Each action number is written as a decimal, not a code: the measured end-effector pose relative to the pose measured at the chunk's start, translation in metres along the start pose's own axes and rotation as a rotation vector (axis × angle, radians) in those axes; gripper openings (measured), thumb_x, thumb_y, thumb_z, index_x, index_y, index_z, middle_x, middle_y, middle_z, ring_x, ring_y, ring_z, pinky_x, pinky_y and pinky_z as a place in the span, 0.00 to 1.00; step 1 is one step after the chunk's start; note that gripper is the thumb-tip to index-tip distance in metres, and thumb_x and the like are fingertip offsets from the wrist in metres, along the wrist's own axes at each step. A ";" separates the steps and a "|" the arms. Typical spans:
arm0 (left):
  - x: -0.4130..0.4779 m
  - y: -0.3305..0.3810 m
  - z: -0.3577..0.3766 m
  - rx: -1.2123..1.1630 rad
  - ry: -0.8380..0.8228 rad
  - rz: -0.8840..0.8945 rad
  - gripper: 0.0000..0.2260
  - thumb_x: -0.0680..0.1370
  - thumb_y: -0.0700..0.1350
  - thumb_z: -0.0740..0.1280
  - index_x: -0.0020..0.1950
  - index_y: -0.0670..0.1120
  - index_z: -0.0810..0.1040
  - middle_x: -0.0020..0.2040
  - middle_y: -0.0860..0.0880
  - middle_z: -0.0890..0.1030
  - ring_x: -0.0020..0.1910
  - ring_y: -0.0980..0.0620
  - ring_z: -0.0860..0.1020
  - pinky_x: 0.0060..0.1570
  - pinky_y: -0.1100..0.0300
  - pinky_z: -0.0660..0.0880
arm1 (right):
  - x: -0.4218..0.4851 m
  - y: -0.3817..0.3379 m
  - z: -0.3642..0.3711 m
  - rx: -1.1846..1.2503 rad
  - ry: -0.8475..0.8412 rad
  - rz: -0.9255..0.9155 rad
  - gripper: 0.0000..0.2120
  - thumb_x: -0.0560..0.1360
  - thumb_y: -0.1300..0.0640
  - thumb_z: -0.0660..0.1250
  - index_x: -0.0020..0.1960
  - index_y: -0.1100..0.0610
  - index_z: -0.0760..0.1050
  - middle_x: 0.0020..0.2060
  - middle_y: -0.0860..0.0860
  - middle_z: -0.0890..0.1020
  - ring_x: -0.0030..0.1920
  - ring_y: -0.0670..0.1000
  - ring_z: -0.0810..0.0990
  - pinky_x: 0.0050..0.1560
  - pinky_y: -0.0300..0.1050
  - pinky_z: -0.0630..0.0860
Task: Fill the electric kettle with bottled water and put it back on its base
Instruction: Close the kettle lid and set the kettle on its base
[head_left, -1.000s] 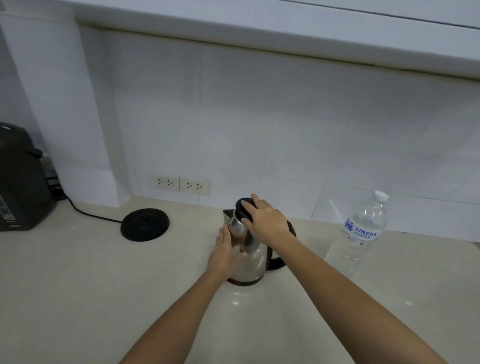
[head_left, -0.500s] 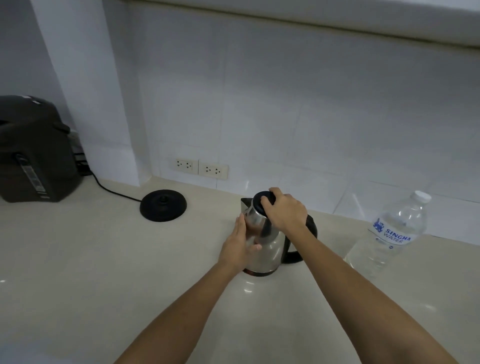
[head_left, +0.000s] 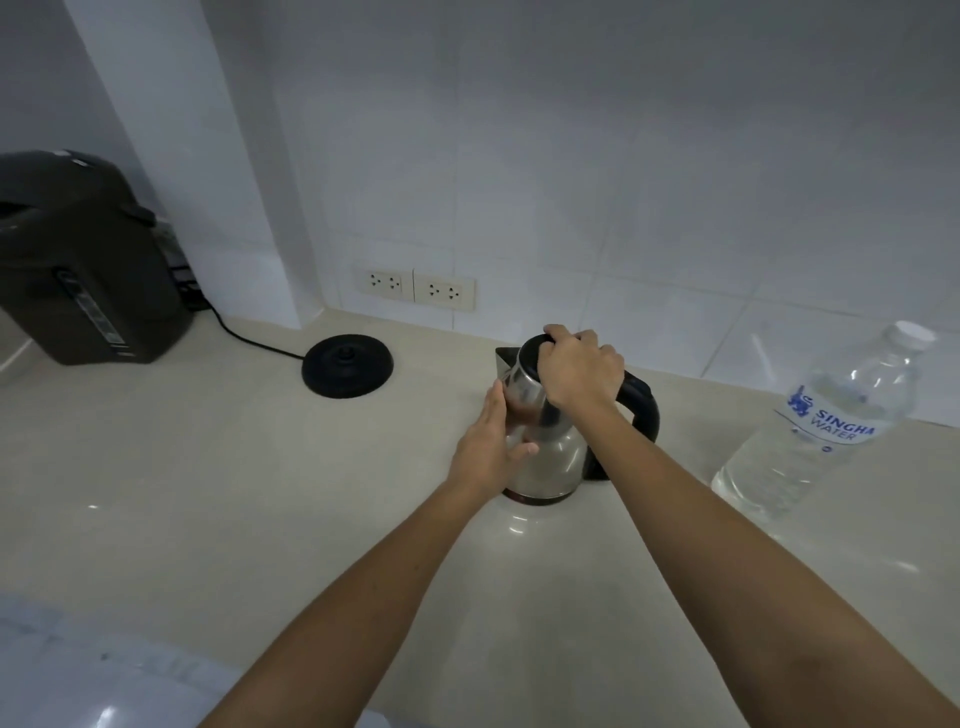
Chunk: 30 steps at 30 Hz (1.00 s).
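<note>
A steel electric kettle (head_left: 558, 457) with a black handle stands on the pale counter (head_left: 208, 493), off its base. My right hand (head_left: 579, 371) is closed over the kettle's black lid (head_left: 529, 356), hiding most of it. My left hand (head_left: 491, 447) lies flat against the kettle's left side, fingers extended. The round black base (head_left: 347, 365) sits empty to the left, its cord running further left. A clear plastic water bottle (head_left: 821, 431) with a white cap and blue label stands to the right of the kettle, capped.
A dark hot-water dispenser (head_left: 78, 260) stands at the far left by the wall. Two wall sockets (head_left: 415, 287) sit low on the tiled wall behind the base. The counter's near edge (head_left: 78, 649) shows at the bottom left.
The view has shifted downward and to the left, so everything sits further right and the cupboard above has left the frame. Both hands stay on the kettle; the lid stays down.
</note>
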<state>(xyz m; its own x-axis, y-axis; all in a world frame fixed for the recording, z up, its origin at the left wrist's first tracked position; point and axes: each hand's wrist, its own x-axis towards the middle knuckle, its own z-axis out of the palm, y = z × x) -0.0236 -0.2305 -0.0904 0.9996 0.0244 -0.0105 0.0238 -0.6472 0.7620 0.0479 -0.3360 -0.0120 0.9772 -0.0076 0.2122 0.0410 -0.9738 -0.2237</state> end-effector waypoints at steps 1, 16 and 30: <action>0.000 0.001 0.000 0.008 0.001 0.002 0.43 0.77 0.49 0.70 0.81 0.48 0.43 0.79 0.49 0.61 0.74 0.48 0.67 0.71 0.49 0.68 | 0.000 -0.001 -0.001 -0.018 -0.017 0.003 0.21 0.80 0.51 0.48 0.71 0.48 0.66 0.61 0.59 0.76 0.55 0.62 0.75 0.56 0.55 0.67; 0.000 -0.005 0.000 -0.260 0.078 0.077 0.35 0.73 0.40 0.75 0.75 0.50 0.61 0.66 0.49 0.71 0.61 0.54 0.76 0.56 0.67 0.77 | -0.037 0.122 0.020 0.528 0.012 -0.059 0.29 0.75 0.40 0.63 0.71 0.49 0.61 0.65 0.47 0.73 0.62 0.50 0.75 0.59 0.50 0.74; 0.010 -0.004 0.004 -0.218 0.122 -0.015 0.40 0.62 0.57 0.81 0.68 0.53 0.64 0.56 0.57 0.76 0.56 0.55 0.77 0.55 0.64 0.73 | -0.024 0.133 0.028 0.689 0.010 -0.167 0.13 0.78 0.49 0.63 0.61 0.51 0.71 0.45 0.44 0.77 0.47 0.48 0.76 0.47 0.41 0.70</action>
<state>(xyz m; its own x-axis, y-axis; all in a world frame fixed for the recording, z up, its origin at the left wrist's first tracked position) -0.0134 -0.2307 -0.0964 0.9901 0.1332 0.0448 0.0228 -0.4667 0.8841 0.0359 -0.4594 -0.0733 0.9446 0.1239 0.3039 0.3156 -0.5968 -0.7377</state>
